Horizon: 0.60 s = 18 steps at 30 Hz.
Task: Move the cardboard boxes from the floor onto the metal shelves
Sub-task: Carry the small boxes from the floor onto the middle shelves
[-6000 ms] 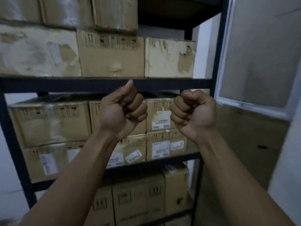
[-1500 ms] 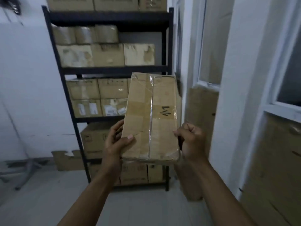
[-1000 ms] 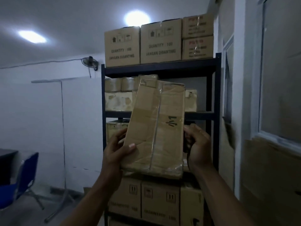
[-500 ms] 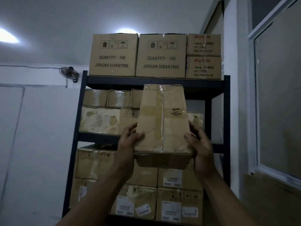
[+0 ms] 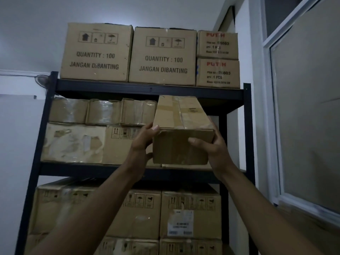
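Observation:
I hold a long taped cardboard box [image 5: 180, 144] up at the second shelf level of the dark metal shelf rack [image 5: 147, 90]. Its far end points into the gap at the right of that level, under the top shelf. My left hand [image 5: 145, 138] grips the near left corner, thumb on the top edge. My right hand [image 5: 207, 144] grips the near right side, fingers curled across the front face. The box's bottom is level with the boxes stacked on that shelf.
Large boxes [image 5: 95, 52] marked "QUANTITY : 100" stand on the top shelf. Taped boxes [image 5: 73, 142] fill the left of the second level, and more boxes [image 5: 189, 214] fill the level below. A wall and window frame [image 5: 266, 126] stand close on the right.
I have stepped closer to the rack and raised the box, tipping it from a slant to nearly level, with its far end now entering the second shelf level.

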Each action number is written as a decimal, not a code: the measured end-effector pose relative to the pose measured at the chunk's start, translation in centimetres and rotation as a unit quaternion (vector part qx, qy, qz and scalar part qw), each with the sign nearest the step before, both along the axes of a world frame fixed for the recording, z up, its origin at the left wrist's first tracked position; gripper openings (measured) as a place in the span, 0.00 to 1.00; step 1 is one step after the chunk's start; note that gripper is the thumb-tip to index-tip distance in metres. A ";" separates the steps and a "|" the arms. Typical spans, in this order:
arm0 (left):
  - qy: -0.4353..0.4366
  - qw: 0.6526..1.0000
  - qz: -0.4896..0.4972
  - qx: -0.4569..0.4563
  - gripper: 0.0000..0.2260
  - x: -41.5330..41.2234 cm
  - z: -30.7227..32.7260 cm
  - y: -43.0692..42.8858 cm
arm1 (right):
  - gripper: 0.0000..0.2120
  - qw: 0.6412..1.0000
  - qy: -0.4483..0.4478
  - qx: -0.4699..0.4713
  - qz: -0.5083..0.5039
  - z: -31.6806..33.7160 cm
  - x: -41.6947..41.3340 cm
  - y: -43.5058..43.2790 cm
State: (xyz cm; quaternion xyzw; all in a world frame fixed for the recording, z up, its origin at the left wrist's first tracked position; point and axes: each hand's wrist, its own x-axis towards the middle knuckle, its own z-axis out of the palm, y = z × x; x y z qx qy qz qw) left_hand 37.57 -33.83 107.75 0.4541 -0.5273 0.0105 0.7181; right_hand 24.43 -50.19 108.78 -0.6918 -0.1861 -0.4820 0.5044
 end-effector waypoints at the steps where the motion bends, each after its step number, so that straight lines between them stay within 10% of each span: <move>1: -0.013 1.000 0.001 0.002 0.26 0.5 0.4 -0.4 | 0.34 1.000 -0.008 0.012 -0.007 0.3 0.7 -0.6; 18: 0.022 0.986 0.152 -0.062 0.17 7.4 6.4 -7.9 | 0.36 0.935 -0.043 0.031 -0.351 5.6 8.9 -5.6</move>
